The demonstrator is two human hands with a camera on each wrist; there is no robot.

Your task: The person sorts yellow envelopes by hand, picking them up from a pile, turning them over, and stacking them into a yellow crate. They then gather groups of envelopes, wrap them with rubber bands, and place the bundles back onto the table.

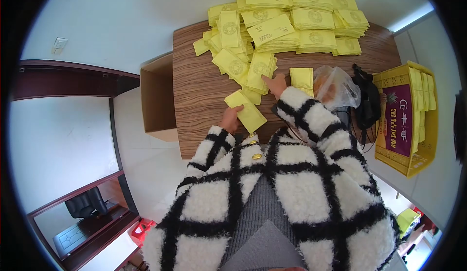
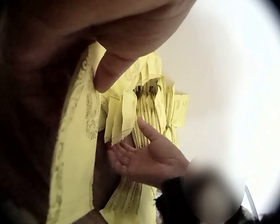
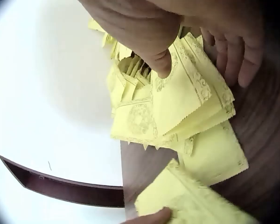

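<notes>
Yellow packets lie mid-frame, clamped in the left hand. Right hand, fingers apart, presses the packet pile on the wooden surface.

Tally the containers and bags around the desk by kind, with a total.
Brown cardboard box by the desk's left side: 1
Yellow printed box holding yellow packets: 1
Clear plastic bag on the desk: 1
Total: 3
</notes>
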